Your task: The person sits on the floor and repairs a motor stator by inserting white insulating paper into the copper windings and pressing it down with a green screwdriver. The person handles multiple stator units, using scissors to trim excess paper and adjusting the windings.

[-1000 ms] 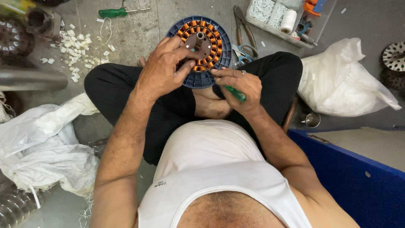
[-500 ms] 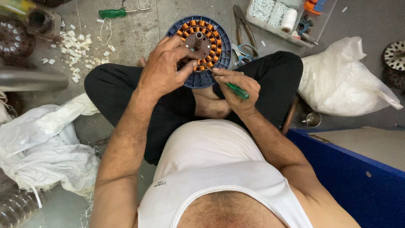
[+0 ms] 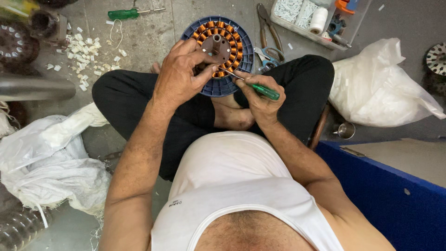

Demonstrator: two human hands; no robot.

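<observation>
A round blue plastic stator disc with a ring of copper-wound coils (image 3: 218,76) sits on the lap of a person seated cross-legged in black trousers, its flat face turned up to the camera and a dark metal hub at its centre. The left hand (image 3: 179,76) is closed over the disc's near-left part, thumb and fingers pinching at the coils. The right hand (image 3: 260,95) grips a small green-handled screwdriver (image 3: 262,89); the tool's long axis runs from lower right to upper left, its thin metal tip pointing up-left into the coil ring at the disc's near edge.

The floor is bare grey concrete (image 3: 153,32), worn and dusty. On it lie one larger green-handled screwdriver (image 3: 127,13) at the top left, a scatter of small white chips (image 3: 86,51), one pair of pliers (image 3: 269,28), one pair of blue-handled scissors (image 3: 272,58) and one clear plastic tray of white parts (image 3: 313,18). Two crumpled white plastic bags show, one at the right (image 3: 381,88) and one at the left (image 3: 46,162). One small metal cup (image 3: 344,130) stands beside a blue box (image 3: 395,195) at the lower right
</observation>
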